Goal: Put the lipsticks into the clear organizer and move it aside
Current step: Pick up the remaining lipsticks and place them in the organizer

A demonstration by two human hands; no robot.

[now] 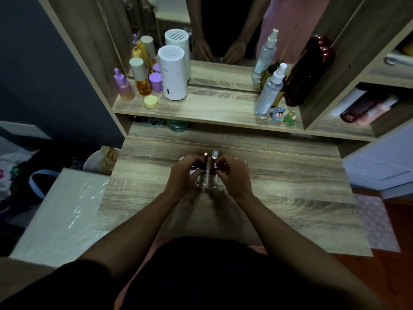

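A clear organizer (207, 183) stands on the wooden vanity top, between my two hands. Two lipsticks rise upright from it: a dark red one (204, 158) on the left and one with a clear rounded cap (214, 154) on the right. My left hand (184, 174) curls against the organizer's left side, fingers on the red lipstick's lower part. My right hand (233, 174) curls against the right side, fingertips at the clear-capped lipstick's base. The hands hide most of the organizer's walls and compartments.
A raised shelf (201, 110) behind holds a white cylinder (173, 73), purple and amber bottles (143, 80), a yellow jar (151, 101), spray bottles (269, 90), small figurines (283, 115) and a mirror. A white box (67, 209) lies left of the desk.
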